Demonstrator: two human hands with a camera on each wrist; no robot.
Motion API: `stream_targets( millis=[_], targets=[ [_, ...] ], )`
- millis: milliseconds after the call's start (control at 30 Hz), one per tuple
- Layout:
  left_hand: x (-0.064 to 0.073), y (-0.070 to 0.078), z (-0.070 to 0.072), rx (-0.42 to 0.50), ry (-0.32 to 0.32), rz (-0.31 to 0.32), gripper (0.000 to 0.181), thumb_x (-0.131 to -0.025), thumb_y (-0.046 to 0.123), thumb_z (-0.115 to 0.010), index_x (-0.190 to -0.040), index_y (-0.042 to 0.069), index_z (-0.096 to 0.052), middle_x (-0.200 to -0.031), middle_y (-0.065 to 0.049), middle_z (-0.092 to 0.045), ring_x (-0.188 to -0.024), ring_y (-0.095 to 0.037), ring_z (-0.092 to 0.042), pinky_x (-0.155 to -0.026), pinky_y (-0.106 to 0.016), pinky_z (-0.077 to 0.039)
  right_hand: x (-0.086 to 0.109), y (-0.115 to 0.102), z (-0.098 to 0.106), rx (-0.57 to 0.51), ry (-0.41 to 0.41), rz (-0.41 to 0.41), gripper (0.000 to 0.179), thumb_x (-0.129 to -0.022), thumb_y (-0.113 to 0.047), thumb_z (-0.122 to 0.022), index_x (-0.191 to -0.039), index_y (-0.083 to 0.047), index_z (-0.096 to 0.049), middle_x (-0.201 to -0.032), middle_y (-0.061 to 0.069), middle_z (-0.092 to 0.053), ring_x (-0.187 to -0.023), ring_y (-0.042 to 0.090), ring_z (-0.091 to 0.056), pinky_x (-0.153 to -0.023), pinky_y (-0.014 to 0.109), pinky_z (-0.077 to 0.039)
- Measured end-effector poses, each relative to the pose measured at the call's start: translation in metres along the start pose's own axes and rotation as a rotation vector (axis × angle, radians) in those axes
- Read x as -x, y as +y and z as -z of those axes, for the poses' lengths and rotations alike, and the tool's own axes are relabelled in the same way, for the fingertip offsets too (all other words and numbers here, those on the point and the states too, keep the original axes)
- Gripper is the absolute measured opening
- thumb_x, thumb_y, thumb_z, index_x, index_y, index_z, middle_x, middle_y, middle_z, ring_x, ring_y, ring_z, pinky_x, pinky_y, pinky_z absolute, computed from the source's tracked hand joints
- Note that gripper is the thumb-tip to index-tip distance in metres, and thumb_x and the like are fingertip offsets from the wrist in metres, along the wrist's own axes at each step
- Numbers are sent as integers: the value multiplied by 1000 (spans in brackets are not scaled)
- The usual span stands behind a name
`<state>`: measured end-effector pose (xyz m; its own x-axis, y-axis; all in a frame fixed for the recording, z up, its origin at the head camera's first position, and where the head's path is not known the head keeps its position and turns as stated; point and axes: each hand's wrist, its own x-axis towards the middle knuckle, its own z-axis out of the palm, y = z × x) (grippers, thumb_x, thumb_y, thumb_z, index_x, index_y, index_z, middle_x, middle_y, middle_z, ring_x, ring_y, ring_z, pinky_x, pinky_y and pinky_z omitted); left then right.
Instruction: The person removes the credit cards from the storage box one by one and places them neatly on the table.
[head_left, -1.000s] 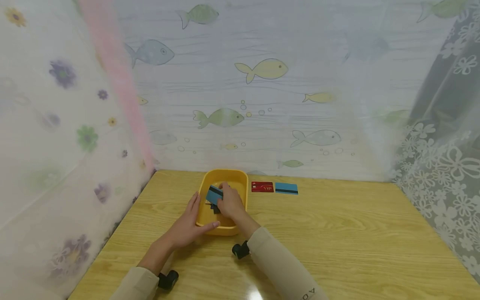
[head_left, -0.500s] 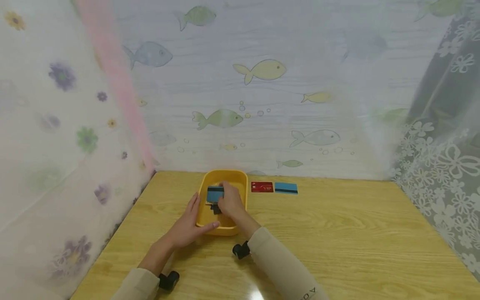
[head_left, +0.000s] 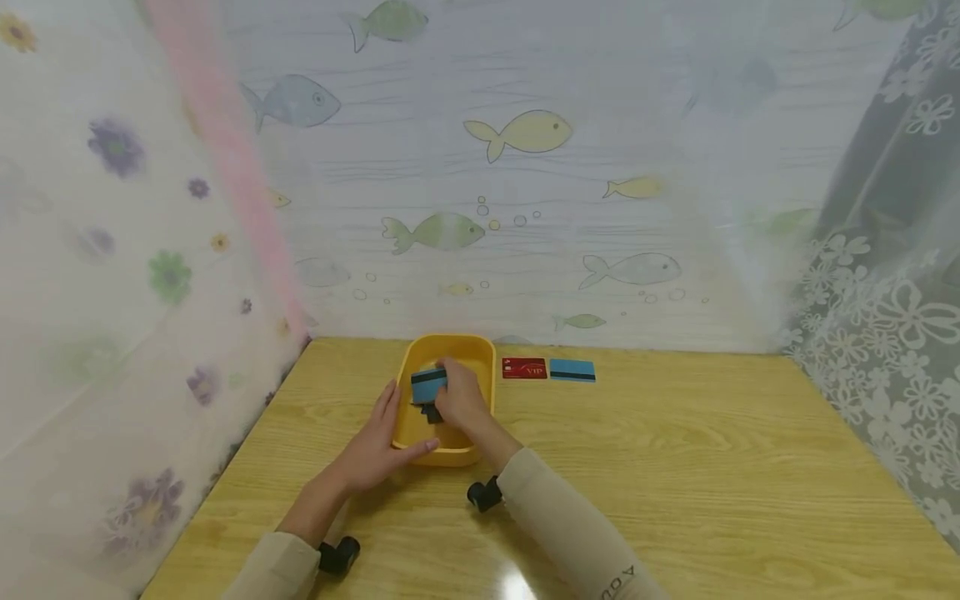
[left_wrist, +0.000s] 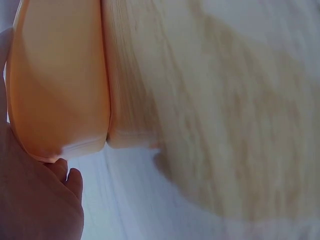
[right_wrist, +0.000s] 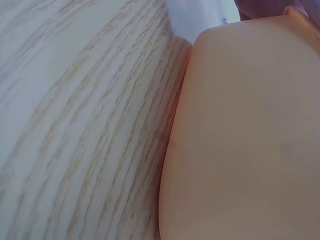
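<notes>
I am observing the right hand [head_left: 463, 402] pinching a striped blue card [head_left: 428, 387] at its right end, fingertips partly hidden. The card is sitting inside the yellow tray [head_left: 444, 458], partly covering dark pieces [head_left: 432, 414]. The left hand [head_left: 367, 454] is bracing the tray's near-left corner, fingers fairly straight, thumb lying over the rim. In my judgement, sound handling is requiring a light edge grip, firm bracing and clearance from the walls.

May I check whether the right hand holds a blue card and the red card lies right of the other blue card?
Not quite: in the head view, the red card lies left of the other blue card; the right hand holds a blue card.
</notes>
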<state>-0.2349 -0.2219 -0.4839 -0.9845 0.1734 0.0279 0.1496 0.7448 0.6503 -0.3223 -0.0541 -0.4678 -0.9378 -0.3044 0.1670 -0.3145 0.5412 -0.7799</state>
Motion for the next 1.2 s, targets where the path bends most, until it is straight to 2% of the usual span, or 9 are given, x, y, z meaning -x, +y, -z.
stream_targets(
  millis=[267,467,667,967,1133,1200],
  targets=[
    [1,1,3,-6,13,-4,122,-87,73,-64,-165,9,5,-172,-13,8,-154,-42,-17,-118,-61,-26,0,-5,4,-35,30,24,40,-101,4,-51,-140,-2,-58,-132,17,-63,-110,30,-63,-91,43,-56],
    [0,2,1,-5,-5,-5,120,-89,70,-64,-165,8,5,-171,-13,10,-154,-42,-16,-119,-61,-25,6,-6,13,-71,32,38,40,-100,4,-51,-138,-5,-60,-133,13,-63,-108,26,-62,-89,40,-55],
    [2,3,1,-1,2,4,118,-91,64,-67,-165,8,5,-171,-13,9,-154,-42,-17,-119,-61,-24,14,-7,28,-97,15,73,40,-100,4,-50,-138,-5,-60,-134,11,-63,-106,24,-61,-87,38,-55],
    [1,0,1,0,9,11,122,-87,72,-65,-165,9,4,-172,-12,9,-153,-43,-19,-118,-63,-25,31,-4,53,-100,5,119,39,-97,8,-54,-134,-4,-62,-133,12,-64,-116,27,-59,-98,44,-51],
    [1,1,1,-4,8,7,121,-88,70,-66,-165,8,4,-172,-12,9,-153,-43,-18,-118,-63,-25,39,3,65,-103,15,125,38,-96,8,-53,-132,-1,-63,-132,14,-64,-115,28,-59,-97,45,-51],
    [1,2,0,0,1,13,121,-88,69,-66,-165,8,5,-172,-12,10,-154,-43,-16,-119,-63,-23,41,6,69,-95,18,121,39,-97,8,-53,-133,-2,-63,-132,14,-64,-111,27,-60,-91,42,-53]
  ],
)
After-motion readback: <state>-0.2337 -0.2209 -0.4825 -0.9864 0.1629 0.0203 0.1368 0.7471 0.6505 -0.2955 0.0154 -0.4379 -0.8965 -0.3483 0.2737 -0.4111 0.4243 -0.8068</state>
